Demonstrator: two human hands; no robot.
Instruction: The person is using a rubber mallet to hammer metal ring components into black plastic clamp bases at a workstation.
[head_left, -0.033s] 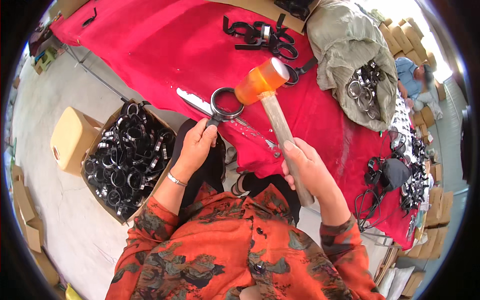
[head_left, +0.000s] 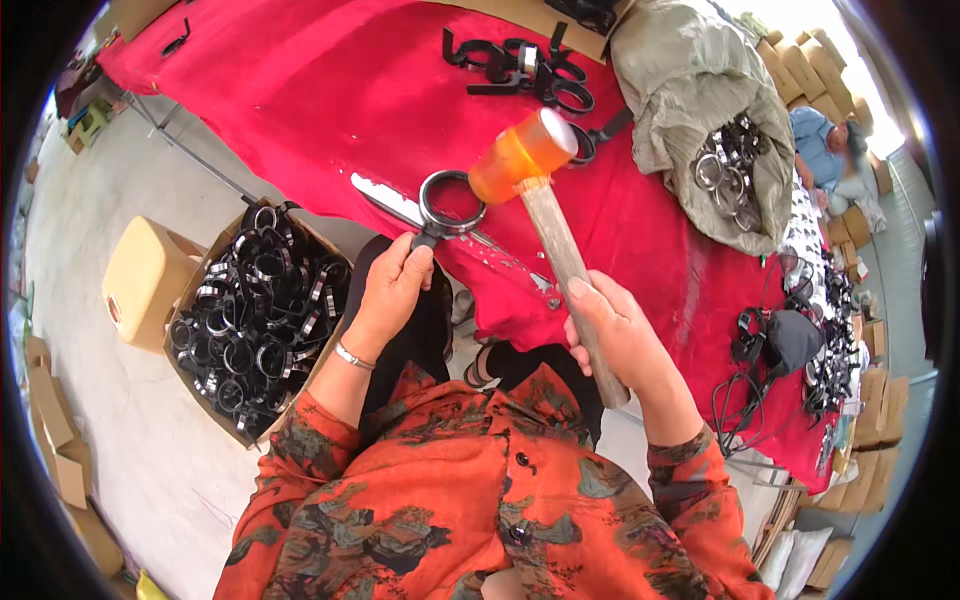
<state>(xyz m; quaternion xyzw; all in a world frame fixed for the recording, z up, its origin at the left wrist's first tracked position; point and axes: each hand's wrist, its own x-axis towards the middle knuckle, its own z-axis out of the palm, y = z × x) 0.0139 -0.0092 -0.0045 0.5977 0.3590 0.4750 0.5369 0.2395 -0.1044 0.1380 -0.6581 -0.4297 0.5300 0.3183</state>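
My left hand [head_left: 392,295] pinches the short handle of a black ring-shaped part [head_left: 427,212] with a silvery metal band, holding its ring up at the near edge of the red-covered table. Wrapped round the wooden shaft of an orange mallet [head_left: 512,162] is my right hand [head_left: 622,340]. The mallet's translucent head has a pale face and overlaps the ring's right side in the view; whether they touch I cannot tell. Several similar black ring parts [head_left: 572,96] lie farther back on the table.
An open carton [head_left: 338,252] heaped with black ring parts stands left of my legs, beside a beige plastic container [head_left: 140,270]. On the red table [head_left: 330,110] sit a grey-green sack [head_left: 660,70] of such parts and, at right, a dark cap-like object [head_left: 793,347] with cables. A person [head_left: 818,150] sits far right.
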